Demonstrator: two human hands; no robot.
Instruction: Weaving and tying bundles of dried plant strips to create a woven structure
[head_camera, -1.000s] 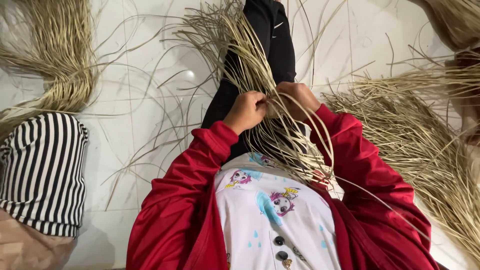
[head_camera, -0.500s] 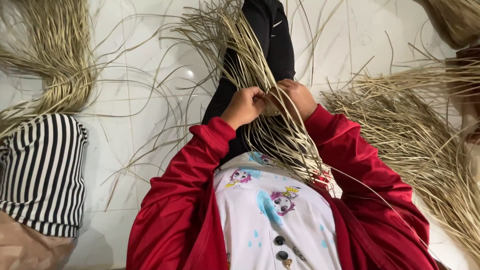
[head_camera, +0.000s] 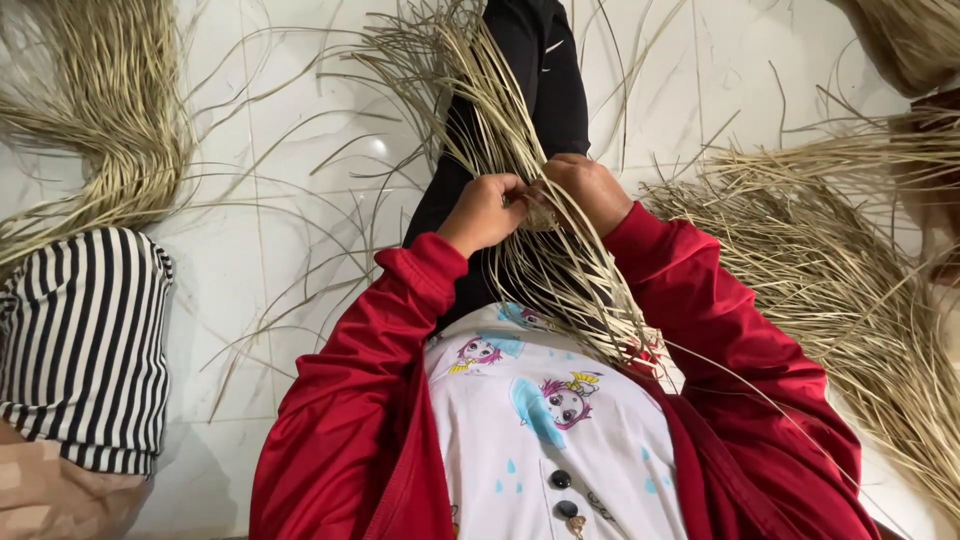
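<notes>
A bunch of long pale straw strands (head_camera: 500, 120) fans out over my black-clad leg (head_camera: 545, 70) and runs back toward my chest. My left hand (head_camera: 483, 210) is closed on strands at the middle of the bunch. Touching it on the right, my right hand (head_camera: 585, 190) also grips strands, and a small woven knot shows between the two hands. Both arms wear red sleeves over a white printed shirt. The strand ends near my chest are partly hidden by my arms.
Loose heaps of straw lie on the white tiled floor: one at the far left (head_camera: 110, 120), a large one at the right (head_camera: 850, 270). Another person's black-and-white striped sleeve (head_camera: 85, 340) is at the left edge. Another person's limb (head_camera: 935, 190) shows at the right edge.
Both hands have shifted slightly upward and away from my chest while still holding the strands. The straw heaps and the striped sleeve have barely moved.
</notes>
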